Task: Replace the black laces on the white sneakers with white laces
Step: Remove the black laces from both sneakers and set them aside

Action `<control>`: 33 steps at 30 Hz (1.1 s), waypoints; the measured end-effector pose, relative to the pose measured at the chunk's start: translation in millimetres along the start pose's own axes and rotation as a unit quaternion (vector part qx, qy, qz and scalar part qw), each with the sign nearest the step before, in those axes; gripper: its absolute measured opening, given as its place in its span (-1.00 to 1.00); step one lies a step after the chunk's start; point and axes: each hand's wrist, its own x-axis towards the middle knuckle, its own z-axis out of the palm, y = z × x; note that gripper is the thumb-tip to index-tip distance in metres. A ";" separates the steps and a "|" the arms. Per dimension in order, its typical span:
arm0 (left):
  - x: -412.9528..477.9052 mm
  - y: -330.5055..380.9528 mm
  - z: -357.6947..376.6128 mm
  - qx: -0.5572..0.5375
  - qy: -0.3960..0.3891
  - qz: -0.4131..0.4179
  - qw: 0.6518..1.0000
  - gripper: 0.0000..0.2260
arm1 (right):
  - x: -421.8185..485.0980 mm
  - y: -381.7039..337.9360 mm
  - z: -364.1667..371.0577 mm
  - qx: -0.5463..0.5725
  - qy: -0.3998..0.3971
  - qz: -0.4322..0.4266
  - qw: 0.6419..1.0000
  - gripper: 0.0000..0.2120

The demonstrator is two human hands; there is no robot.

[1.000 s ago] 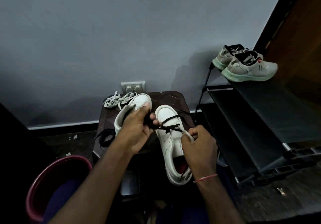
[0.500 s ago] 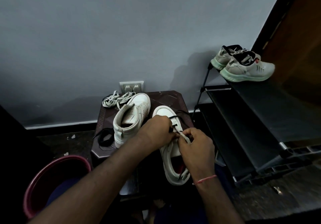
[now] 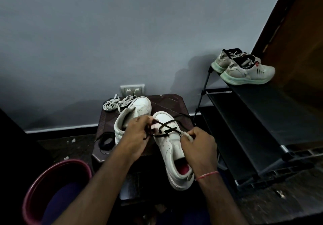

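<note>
Two white sneakers sit on a small dark brown table [image 3: 172,103]. The right sneaker [image 3: 172,148] points away from me and still carries a black lace [image 3: 168,127] crossed over its front. My left hand [image 3: 137,135] pinches that black lace at the shoe's left side. My right hand [image 3: 198,145] grips the shoe's right edge by the eyelets. The left sneaker [image 3: 138,110] has no lace. A loose black lace [image 3: 105,141] lies coiled at the table's left edge. White laces [image 3: 116,103] are bunched at the back left corner.
A black shoe rack [image 3: 258,123] stands to the right with a pair of grey-white running shoes [image 3: 244,70] on top. A maroon bucket [image 3: 37,189] sits low at the left. A wall socket [image 3: 132,90] is behind the table. The floor is dark.
My left hand went from the shoe's left side to the lacing and then back out left, drawing the black lace outward. My right hand stayed on the shoe's right edge.
</note>
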 end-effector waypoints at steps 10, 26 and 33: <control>-0.3 17.1 3.7 -0.297 -0.012 -0.054 0.953 -0.82 | 1.0 -4.0 -2.8 -0.026 0.004 0.012 1.000 -0.91; 11.6 4.7 31.7 0.820 -0.094 0.141 0.547 -0.82 | -5.5 -1.7 -0.4 -0.065 -0.015 -0.044 0.997 -0.90; 16.1 7.4 22.5 0.670 -0.239 0.236 0.662 -0.85 | -3.4 -4.8 -0.2 -0.057 -0.018 -0.039 0.997 -0.86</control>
